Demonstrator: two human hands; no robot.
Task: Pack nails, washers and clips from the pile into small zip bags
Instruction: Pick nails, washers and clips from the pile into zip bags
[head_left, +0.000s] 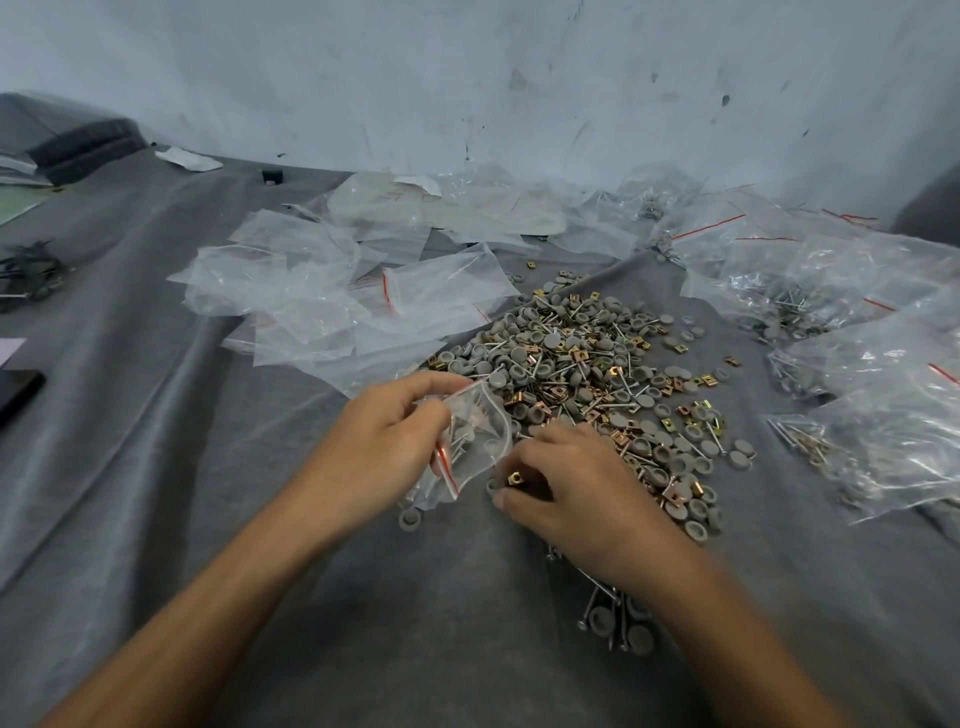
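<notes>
Head view: zip bag (475, 436) at frame ctr, nails + washers inside, pinched by left hand (384, 441). Right hand (576, 488) just beside bag, fingertips holding brass clip (514, 475). Pile (587, 364) behind hands. Empty bags (332, 291) upper left of ctr, filled bags (862, 374) at right edge, grey cloth (182, 415) under all.

Grey cloth (171, 426), scuffed pale wall (467, 78)

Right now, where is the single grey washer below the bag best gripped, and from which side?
Pinch the washer across its outer rim, coming down from above: it lies flat on the cloth, outside the pile, with its near edge free.
</notes>
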